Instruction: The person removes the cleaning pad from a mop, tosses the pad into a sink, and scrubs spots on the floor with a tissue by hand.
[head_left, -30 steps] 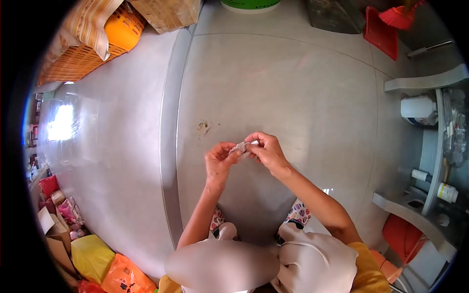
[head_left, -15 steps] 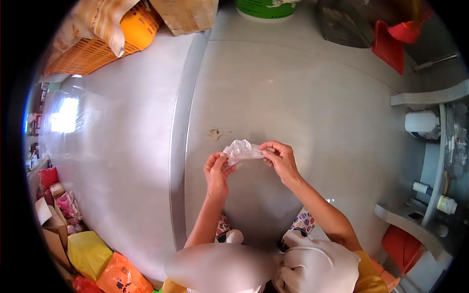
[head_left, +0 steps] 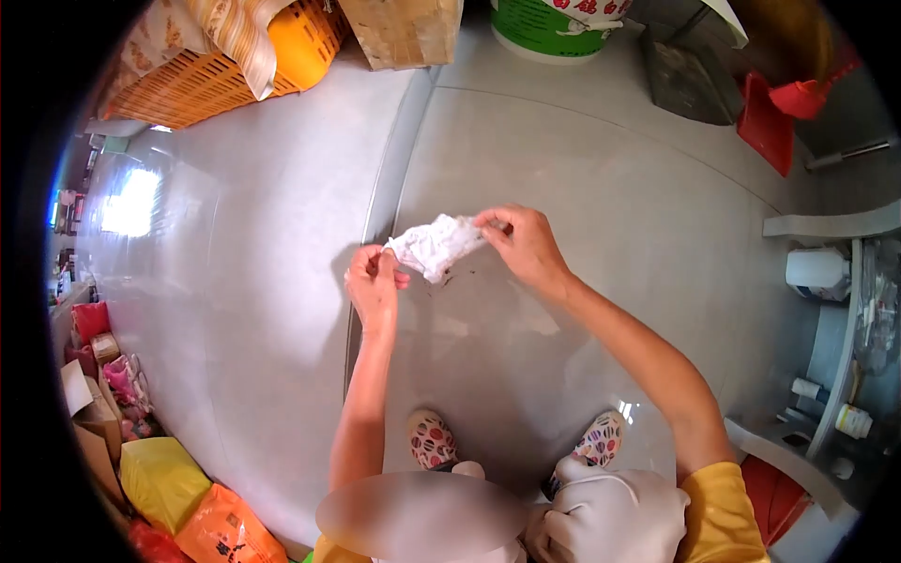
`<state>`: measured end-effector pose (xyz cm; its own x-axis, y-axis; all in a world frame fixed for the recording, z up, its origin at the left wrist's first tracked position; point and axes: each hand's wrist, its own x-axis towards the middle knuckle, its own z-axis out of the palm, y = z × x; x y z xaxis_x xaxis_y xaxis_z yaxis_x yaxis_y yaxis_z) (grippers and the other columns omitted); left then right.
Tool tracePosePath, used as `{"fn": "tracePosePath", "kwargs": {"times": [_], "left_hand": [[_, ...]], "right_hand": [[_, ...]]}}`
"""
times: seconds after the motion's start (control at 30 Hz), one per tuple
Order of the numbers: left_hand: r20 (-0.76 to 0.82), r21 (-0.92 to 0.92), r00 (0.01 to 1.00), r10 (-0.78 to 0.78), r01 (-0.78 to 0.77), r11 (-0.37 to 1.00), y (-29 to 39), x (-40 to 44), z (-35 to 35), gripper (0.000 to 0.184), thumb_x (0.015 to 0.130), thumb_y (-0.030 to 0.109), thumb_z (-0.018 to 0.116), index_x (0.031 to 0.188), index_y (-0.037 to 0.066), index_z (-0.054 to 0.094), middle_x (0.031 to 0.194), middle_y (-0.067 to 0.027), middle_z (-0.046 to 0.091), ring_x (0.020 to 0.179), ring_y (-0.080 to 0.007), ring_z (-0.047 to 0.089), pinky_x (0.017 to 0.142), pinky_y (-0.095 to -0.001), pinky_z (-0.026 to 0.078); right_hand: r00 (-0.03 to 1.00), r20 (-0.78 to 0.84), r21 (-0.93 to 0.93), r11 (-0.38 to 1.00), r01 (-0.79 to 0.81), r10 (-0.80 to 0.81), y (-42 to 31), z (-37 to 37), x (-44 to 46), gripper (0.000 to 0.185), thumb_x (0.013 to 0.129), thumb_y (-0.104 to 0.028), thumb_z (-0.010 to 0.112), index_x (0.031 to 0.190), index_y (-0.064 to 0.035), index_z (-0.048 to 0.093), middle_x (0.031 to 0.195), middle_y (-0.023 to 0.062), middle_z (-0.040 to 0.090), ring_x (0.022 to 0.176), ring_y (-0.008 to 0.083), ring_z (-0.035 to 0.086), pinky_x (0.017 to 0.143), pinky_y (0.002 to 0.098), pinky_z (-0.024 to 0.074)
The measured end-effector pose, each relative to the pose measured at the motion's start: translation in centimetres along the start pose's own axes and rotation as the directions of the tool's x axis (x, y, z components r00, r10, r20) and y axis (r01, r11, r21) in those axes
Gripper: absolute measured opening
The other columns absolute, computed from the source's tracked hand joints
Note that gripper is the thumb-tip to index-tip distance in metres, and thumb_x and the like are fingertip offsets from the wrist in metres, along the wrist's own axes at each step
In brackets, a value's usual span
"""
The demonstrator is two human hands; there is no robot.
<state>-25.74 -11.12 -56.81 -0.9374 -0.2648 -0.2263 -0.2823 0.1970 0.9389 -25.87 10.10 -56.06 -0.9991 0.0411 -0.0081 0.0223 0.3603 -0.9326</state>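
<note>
A crumpled white piece of thin material [head_left: 436, 246], either plastic or cloth, is stretched between my two hands above the grey floor. My left hand [head_left: 374, 281] pinches its left end between thumb and fingers. Its right end is gripped by my right hand [head_left: 521, 242], at the thumb and index finger. Some small dark debris [head_left: 449, 276] shows on the floor just below the white material, partly hidden by it.
Patterned shoes [head_left: 432, 439] stand on the floor below my hands. An orange basket [head_left: 188, 89], a cardboard box [head_left: 404, 33], a green bucket [head_left: 544, 38] and a dustpan [head_left: 690, 84] line the far side. Shelves [head_left: 849, 328] are right; bags [head_left: 164, 483] lie lower left.
The white material, bunched up at first, is now spread out between my hands. Both hands have moved farther forward and apart. The view has shifted, and more of the bucket and shoes shows.
</note>
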Motion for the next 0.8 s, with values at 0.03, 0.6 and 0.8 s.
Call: {"fn": "tracePosePath", "kwargs": {"times": [0.03, 0.6, 0.8], "left_hand": [[-0.023, 0.062, 0.998, 0.059, -0.057, 0.996, -0.3, 0.8, 0.2, 0.012, 0.086, 0.012, 0.055, 0.085, 0.0, 0.057, 0.066, -0.0036, 0.057, 0.054, -0.0098, 0.056, 0.049, -0.0246, 0.048], [0.407, 0.566, 0.791, 0.456, -0.611, 0.554, -2.3, 1.9, 1.9, 0.056, 0.068, -0.02, 0.041, 0.119, 0.0, 0.054, 0.116, -0.018, 0.052, 0.111, -0.0321, 0.049, 0.092, -0.0367, 0.04], [0.468, 0.613, 0.812, 0.348, -0.582, 0.534, -5.4, 2.5, 1.2, 0.059, 0.068, -0.018, 0.043, 0.123, 0.002, 0.051, 0.114, -0.0143, 0.048, 0.11, -0.032, 0.044, 0.093, -0.0354, 0.039]], "right_hand": [[1.0, -0.004, -0.013, 1.0, 0.013, -0.013, 0.0, 0.5, 1.3, 0.01, 0.078, -0.007, 0.061, 0.087, -0.0045, 0.065, 0.079, 0.0099, 0.064, 0.067, 0.0221, 0.06, 0.063, 0.033, 0.047], [0.849, 0.415, -0.482, 0.712, 0.51, -0.327, 2.4, 4.9, 5.2, 0.036, 0.072, 0.004, 0.054, 0.107, -0.004, 0.061, 0.107, 0.0066, 0.049, 0.091, 0.0278, 0.049, 0.077, 0.0341, 0.0478], [0.754, 0.566, -0.487, 0.603, 0.632, -0.334, 6.2, 5.2, 4.8, 0.042, 0.075, 0.001, 0.05, 0.117, -0.0031, 0.054, 0.099, 0.0056, 0.047, 0.085, 0.0255, 0.046, 0.074, 0.0325, 0.0479]]}}
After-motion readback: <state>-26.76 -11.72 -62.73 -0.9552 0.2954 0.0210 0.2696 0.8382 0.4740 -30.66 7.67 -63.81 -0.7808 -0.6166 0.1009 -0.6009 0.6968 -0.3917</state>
